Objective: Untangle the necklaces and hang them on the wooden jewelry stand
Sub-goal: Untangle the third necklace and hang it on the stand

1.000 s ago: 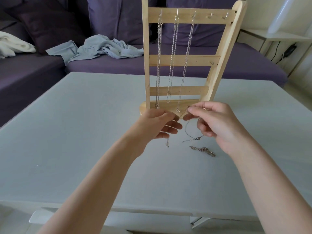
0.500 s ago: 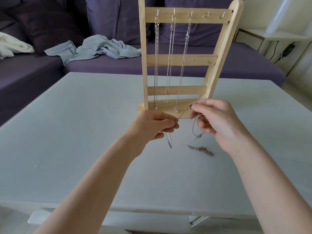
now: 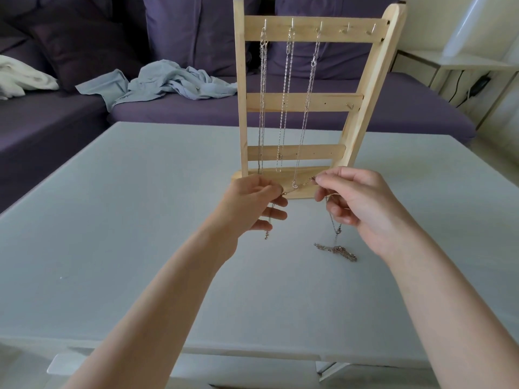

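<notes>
Both hands pinch one thin chain (image 3: 299,185): the left hand (image 3: 254,204) and right hand (image 3: 355,203) stretch a short run of it before the stand (image 3: 314,102), ends dangling toward the counter (image 3: 140,220). Pulled too hard, a hidden knot could tighten, I judge, or a dangling end catch the heap of chain (image 3: 335,250) lying just below. Three hung necklaces (image 3: 286,94) crowd the left hooks, and a shirt (image 3: 168,80) lies on the sofa behind.

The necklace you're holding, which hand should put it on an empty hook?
Probably the right hand. It pinches the necklace on the side nearer the two free hooks at the stand's top right; the left hand sits below hooks already filled.
</notes>
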